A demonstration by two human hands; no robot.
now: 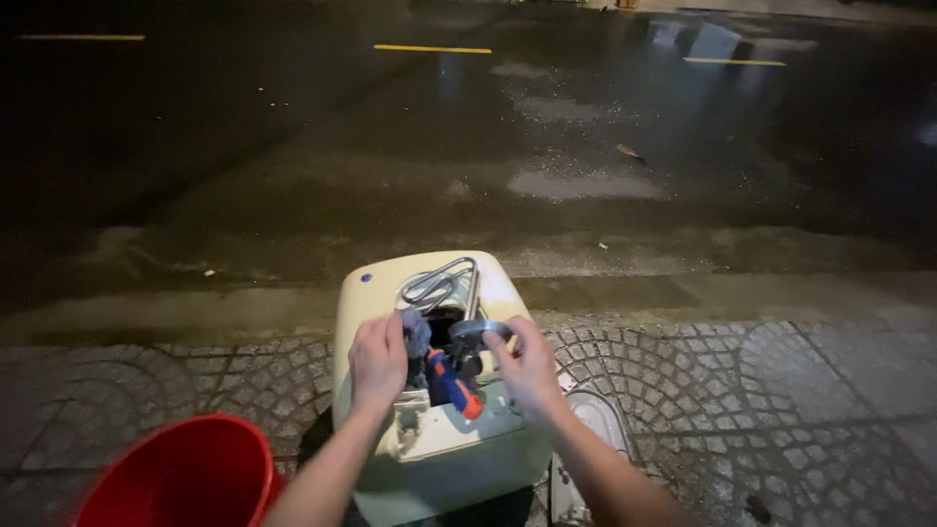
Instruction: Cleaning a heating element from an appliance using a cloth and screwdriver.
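Red bucket [185, 478], both hands [454, 366] gripping cream tank's [376, 293] coiled metal element [441, 285]

bucket [185, 478] left of tank [429, 459], road [488, 146] behind.

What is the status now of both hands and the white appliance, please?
Left hand holds grey cloth against white appliance. Right hand on round metal part. Blue-orange tool lies between hands. Red bucket at left.

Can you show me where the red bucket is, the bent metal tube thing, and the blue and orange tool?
red bucket [185, 478]: head view, on its inner wall.
bent metal tube [441, 278]: head view, on the upper loop.
blue and orange tool [452, 384]: head view, on its blue body between the hands.
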